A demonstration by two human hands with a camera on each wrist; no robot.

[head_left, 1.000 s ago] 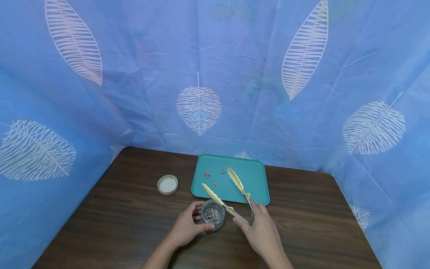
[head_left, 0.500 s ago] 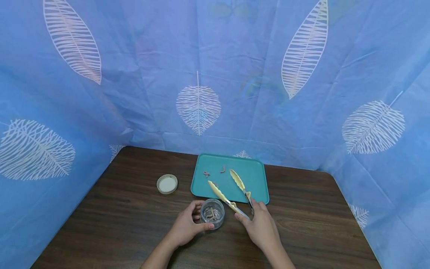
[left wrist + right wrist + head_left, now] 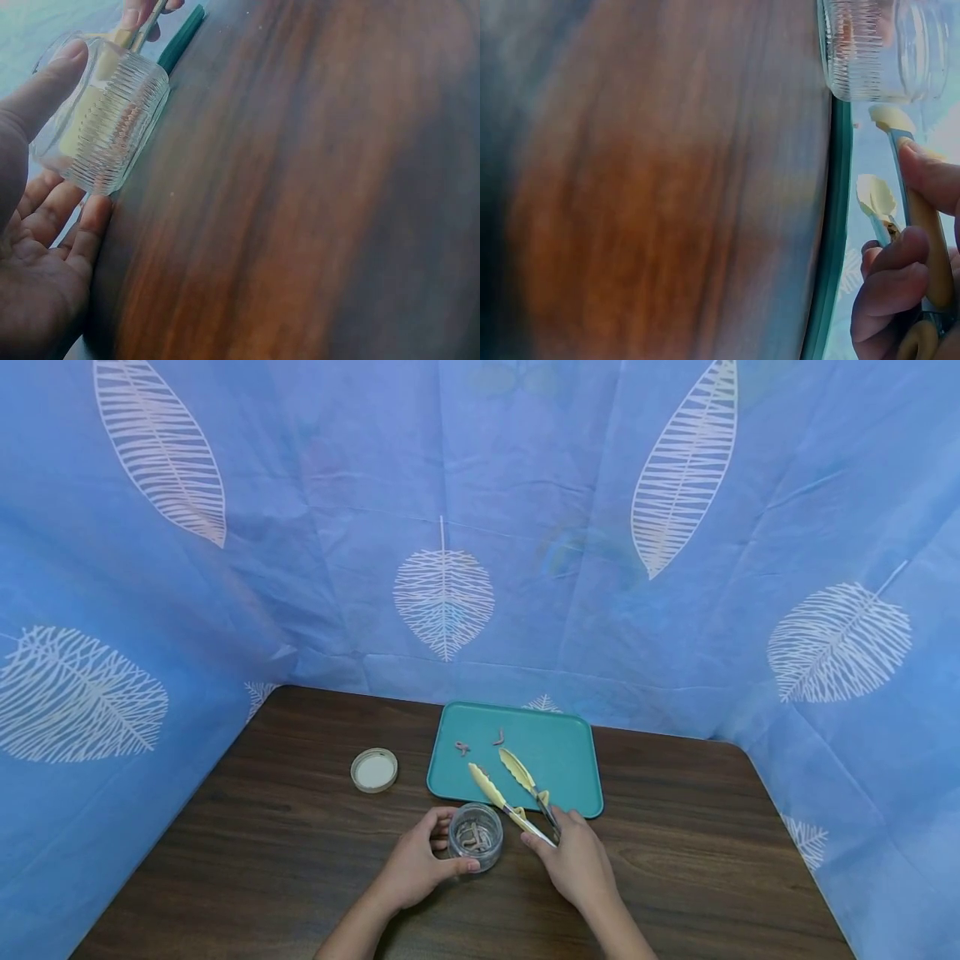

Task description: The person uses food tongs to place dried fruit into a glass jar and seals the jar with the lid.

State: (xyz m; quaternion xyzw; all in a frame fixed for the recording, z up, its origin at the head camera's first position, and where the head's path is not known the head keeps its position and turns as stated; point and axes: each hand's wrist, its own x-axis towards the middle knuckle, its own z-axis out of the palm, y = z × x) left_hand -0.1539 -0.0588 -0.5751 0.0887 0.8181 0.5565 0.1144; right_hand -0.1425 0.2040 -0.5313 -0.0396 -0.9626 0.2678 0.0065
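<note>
A person's right hand (image 3: 573, 860) is squeezing yellow tongs (image 3: 513, 785), whose tips have been narrowing over the teal tray (image 3: 577, 735) toward 1 worm-like piece, suggesting another pickup, while the left hand (image 3: 416, 864) is still cupping the ribbed glass jar (image 3: 475, 837) just beside the tray.

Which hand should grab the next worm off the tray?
Right. The right hand already grips the tongs, tips open over the teal tray near the worms. The left hand is busy holding the glass jar.
</note>
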